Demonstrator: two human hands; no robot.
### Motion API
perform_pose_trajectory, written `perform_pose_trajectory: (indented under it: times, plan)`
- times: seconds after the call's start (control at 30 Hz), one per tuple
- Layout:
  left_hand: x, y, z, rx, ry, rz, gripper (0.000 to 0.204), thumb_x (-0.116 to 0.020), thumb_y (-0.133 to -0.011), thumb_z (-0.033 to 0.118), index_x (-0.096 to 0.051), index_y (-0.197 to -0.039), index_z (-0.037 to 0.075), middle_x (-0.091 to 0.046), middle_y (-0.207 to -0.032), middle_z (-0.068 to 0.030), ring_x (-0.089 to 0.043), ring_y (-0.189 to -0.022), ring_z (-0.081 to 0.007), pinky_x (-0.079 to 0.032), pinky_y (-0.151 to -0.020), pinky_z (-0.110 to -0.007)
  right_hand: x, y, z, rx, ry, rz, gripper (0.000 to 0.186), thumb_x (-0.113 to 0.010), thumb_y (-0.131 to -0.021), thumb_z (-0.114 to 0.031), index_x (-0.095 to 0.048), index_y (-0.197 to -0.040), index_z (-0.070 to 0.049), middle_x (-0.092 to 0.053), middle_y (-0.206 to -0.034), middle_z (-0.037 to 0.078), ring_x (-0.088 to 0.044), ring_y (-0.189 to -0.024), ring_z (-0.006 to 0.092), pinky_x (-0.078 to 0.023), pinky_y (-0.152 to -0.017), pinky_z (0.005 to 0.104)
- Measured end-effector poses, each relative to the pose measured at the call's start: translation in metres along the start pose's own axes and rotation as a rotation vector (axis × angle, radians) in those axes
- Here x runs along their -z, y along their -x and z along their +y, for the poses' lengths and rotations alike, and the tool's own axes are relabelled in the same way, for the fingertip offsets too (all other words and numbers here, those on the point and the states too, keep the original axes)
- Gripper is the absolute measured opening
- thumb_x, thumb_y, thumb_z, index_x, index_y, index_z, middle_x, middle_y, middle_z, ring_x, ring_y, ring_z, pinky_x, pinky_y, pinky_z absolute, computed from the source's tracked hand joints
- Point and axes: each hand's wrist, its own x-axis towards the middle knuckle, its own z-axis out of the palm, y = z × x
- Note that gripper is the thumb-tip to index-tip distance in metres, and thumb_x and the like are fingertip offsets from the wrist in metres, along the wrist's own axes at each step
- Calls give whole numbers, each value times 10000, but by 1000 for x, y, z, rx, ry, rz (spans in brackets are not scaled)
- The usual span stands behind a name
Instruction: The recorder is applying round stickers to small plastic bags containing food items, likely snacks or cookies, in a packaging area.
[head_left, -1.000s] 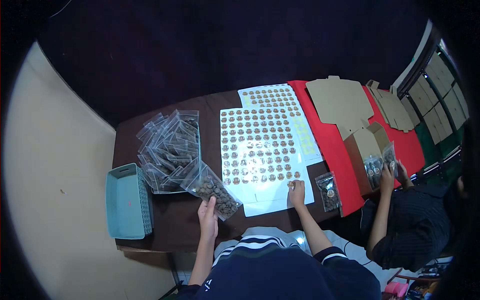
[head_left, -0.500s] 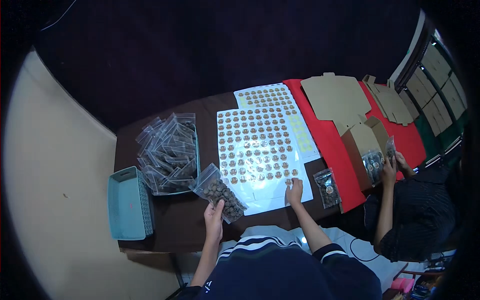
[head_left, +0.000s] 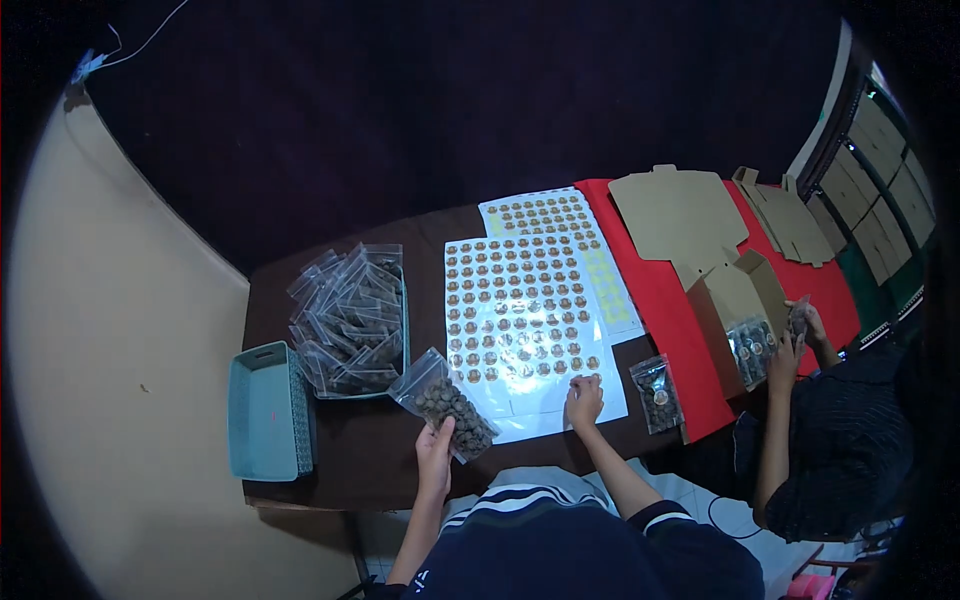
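My left hand [head_left: 436, 460] grips a clear zip bag [head_left: 452, 408] of dark, roundish pieces, held tilted over the near edge of the table. My right hand [head_left: 585, 403] is at the lower right corner of a white sheet of round brown stickers [head_left: 515, 300]. Its fingertips are pinched together at the last stickers; whatever is between them is too small to make out. Right of that hand lies another filled zip bag [head_left: 656, 394] with a round sticker on it.
A teal basket [head_left: 404, 330] heaped with filled zip bags [head_left: 350, 320] stands left, beside an empty teal basket [head_left: 270, 415]. More sticker sheets [head_left: 610, 285] lie behind. At right, a co-worker's hands [head_left: 787, 362] hold a bag by an open cardboard box [head_left: 708, 318] on red cloth [head_left: 655, 345].
The view has shifted, so the table sits lower in the picture. My right fingers have drawn together at the sheet's corner. My left hand still holds the bag.
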Motion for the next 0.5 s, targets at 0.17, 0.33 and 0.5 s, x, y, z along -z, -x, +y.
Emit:
perform_pose_trajectory:
  times: [0.17, 0.33, 0.5]
  plan:
    - [-18, -1, -8, 23, 37, -22, 238, -541, -881, 138, -506, -1085, 21, -582, -1012, -40, -564, -885, -94, -458, -749, -230, -8, 2, 10, 52, -80, 52, 161, -516, -765, -61, -573, -913, -31, -522, -944, 142, -501, -910, 332, -400, -770, 423]
    - [-37, -2, -10, 46, 25, -34, 230, -541, -881, 134, -513, -1075, 14, -586, -995, -41, -566, -877, -92, -456, -746, -225, 14, 0, 2, 179, -422, -70, 147, -442, -789, 13, -537, -900, 31, -531, -861, 180, -502, -842, 353, -403, -777, 405]
    - [-55, -7, -20, 62, 24, -55, 236, -546, -877, 136, -516, -1074, 9, -594, -954, -32, -571, -835, -85, -457, -715, -220, 64, 0, -20, -19, -659, -148, 117, -520, -812, -42, -581, -893, 17, -554, -869, 107, -565, -813, 201, -460, -694, 307]
